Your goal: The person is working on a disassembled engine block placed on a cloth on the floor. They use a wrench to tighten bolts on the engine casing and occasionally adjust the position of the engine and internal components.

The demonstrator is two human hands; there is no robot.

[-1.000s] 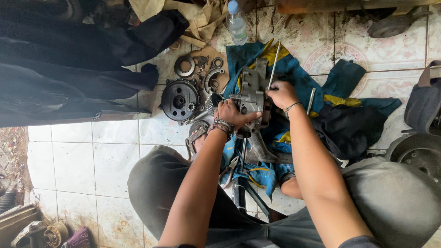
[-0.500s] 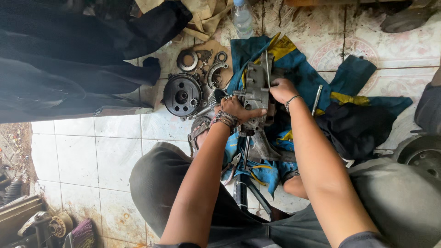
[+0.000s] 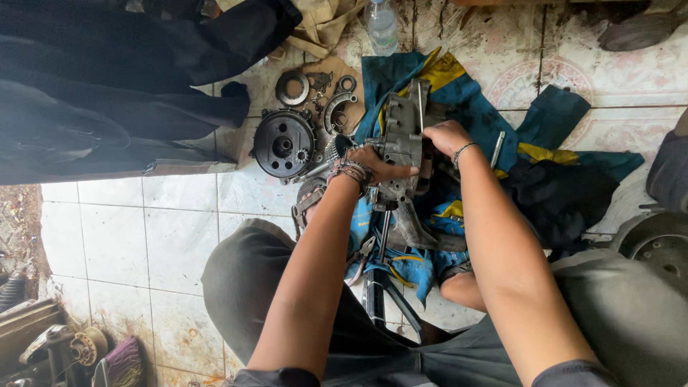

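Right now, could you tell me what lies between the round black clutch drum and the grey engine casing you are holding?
In the head view, a small toothed gear sits between the clutch drum and the engine casing, beside the left hand.

Both hands [image 3: 408,154] shifted slightly on the engine casing [image 3: 403,143]

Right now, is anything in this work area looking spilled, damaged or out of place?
Nothing is spilled or visibly broken. Both hands, left hand and right hand, grip the grey engine casing on the blue and yellow cloth. The round clutch part and rings lie loose on the stained floor tiles.
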